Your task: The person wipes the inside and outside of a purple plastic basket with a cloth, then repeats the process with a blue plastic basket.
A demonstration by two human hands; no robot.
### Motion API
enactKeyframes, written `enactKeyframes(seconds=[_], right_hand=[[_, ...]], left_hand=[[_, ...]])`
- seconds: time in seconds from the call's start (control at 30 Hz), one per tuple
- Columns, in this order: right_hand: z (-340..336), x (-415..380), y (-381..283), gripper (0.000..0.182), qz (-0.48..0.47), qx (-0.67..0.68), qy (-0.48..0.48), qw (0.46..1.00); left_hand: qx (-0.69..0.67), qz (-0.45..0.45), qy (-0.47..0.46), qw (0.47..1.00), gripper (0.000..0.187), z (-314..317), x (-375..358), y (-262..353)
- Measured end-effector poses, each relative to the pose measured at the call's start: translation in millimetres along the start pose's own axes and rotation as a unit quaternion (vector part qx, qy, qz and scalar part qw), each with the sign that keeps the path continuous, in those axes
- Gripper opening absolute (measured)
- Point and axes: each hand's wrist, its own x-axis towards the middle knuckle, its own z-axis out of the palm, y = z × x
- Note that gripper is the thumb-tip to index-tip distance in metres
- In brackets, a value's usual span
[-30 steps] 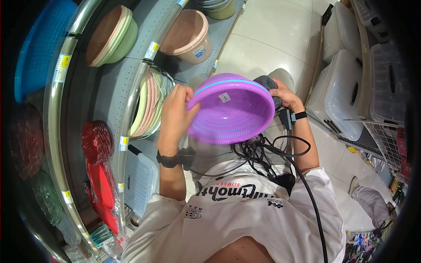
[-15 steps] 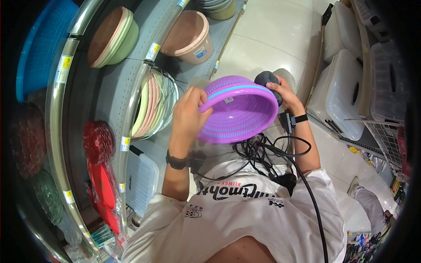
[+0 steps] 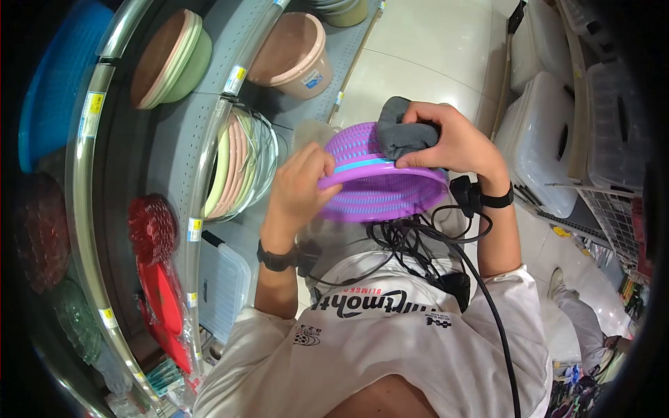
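A purple plastic basket (image 3: 387, 198) with slotted walls is tilted in front of my body, with a light-blue band just beneath its rim that looks like a second basket nested with it. My left hand (image 3: 301, 182) is closed around the rim at its left side. In my right hand (image 3: 453, 139) is a dark grey cloth (image 3: 404, 139), bunched and pressed to the outer wall near the rim at the upper right. The right thumb lies along the rim.
Shelves on the left hold pink and green basins (image 3: 174, 63), a pink bucket (image 3: 293, 56) and stacked round items (image 3: 233, 164). Clear storage boxes (image 3: 540, 139) stand on the right. Black cables (image 3: 411, 240) hang before my shirt. Another person's leg (image 3: 582, 317) shows at lower right.
My right hand has moved left with the cloth, from the basket's right edge onto its upper outer wall. The basket has tipped, so less of its inside shows.
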Motion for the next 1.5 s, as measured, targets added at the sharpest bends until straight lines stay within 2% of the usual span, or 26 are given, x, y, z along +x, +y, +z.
enactKeyframes(seconds=[0.1,0.23,0.3,0.63,0.83,1.0,1.23,1.33,1.43,1.5], right_hand=[[-0.8,7.5,-7.0,0.041,0.007,-0.015,-0.045,0.999],[3.2,12.6,-2.2,0.041,-0.011,-0.012,-0.041,0.999],[0.6,11.2,-9.0,0.039,0.017,-0.031,-0.062,0.997],[-1.5,10.2,-2.8,0.035,0.017,-0.06,-0.069,0.996],[0.1,13.3,-0.5,0.034,0.021,-0.03,-0.076,0.996],[2.0,14.9,1.5,0.035,0.033,-0.053,-0.074,0.995],[-1.1,12.3,-0.9,0.039,0.025,-0.072,-0.074,0.994],[-0.6,9.2,-6.4,0.041,0.051,-0.066,-0.083,0.993],[1.5,8.2,-9.6,0.041,0.024,-0.038,-0.076,0.996],[0.0,8.7,-14.3,0.04,0.024,-0.068,-0.086,0.994]], left_hand=[[-0.005,0.008,0.007,1.0,0.032,-0.2,-8.0,-3.2],[0.005,0.005,0.009,1.0,0.033,-2.6,-11.5,-2.2],[0.01,0.011,0.009,1.0,0.033,-2.2,-11.4,0.1],[0.001,0.011,0.003,1.0,0.033,-4.6,-13.1,5.3],[0.013,0.012,0.011,1.0,0.031,-5.3,-12.5,10.4],[0.015,-0.021,0.003,1.0,0.029,-4.3,-8.5,19.2],[0.017,-0.005,0.025,1.0,0.029,-4.0,-1.3,30.8],[0.032,-0.002,0.024,0.999,0.029,-4.6,-3.7,36.7],[0.043,-0.023,0.017,0.999,0.029,-5.4,-6.3,44.2],[0.06,-0.035,0.02,0.997,0.027,-4.4,-7.2,47.2]])
